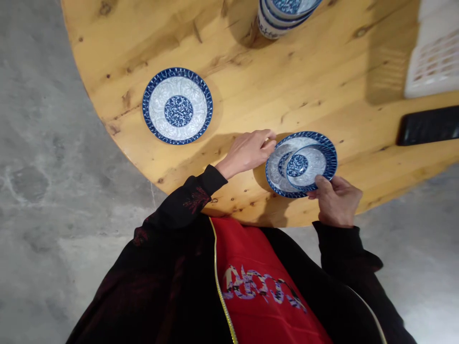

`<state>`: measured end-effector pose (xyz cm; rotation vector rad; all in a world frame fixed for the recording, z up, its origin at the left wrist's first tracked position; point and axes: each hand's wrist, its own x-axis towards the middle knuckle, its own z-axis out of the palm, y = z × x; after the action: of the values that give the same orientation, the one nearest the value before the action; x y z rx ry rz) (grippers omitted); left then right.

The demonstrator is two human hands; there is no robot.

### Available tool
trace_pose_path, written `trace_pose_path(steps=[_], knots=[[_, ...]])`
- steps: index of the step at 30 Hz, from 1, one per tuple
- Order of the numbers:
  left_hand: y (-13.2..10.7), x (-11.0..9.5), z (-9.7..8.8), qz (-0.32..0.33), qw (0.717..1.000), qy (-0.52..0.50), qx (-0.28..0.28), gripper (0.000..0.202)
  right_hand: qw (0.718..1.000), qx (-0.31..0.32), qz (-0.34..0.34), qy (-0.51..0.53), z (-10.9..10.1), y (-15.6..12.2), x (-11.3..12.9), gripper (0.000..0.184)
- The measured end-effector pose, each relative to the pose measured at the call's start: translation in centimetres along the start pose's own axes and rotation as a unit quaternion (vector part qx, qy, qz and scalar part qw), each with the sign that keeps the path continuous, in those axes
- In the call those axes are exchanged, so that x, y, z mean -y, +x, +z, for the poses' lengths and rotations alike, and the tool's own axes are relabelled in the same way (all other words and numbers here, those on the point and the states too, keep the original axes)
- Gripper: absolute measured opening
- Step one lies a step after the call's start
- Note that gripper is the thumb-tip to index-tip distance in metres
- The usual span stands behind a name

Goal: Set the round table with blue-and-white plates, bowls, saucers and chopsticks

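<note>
A blue-and-white plate [279,167] lies near the table's front edge, and a smaller blue-and-white bowl [312,165] sits tilted on its right part. My right hand [337,200] holds the bowl by its near rim, thumb over the edge. My left hand [249,152] rests on the wood with its fingertips against the plate's left rim. A second, matching plate [177,105] lies alone to the left on the round wooden table [251,76].
A stack of blue-and-white bowls [283,16] stands at the table's far edge. A white slatted crate [433,52] and a black flat object [428,125] lie at the right. Grey concrete floor [53,191] surrounds the table.
</note>
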<state>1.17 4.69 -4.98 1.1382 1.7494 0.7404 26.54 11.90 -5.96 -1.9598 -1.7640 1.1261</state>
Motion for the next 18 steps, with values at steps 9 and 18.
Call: trace_pose_path(steps=[9,18], knots=[[-1.0,0.8,-0.3,0.022,1.0,-0.008,-0.014,0.029,0.995,-0.089,0.014,0.035,-1.6,-2.5,0.4,0.023],[-3.3,1.1,-1.5,0.045,0.999,-0.019,0.006,0.027,0.985,-0.113,0.069,0.115,0.3,-10.3,-2.2,0.026]])
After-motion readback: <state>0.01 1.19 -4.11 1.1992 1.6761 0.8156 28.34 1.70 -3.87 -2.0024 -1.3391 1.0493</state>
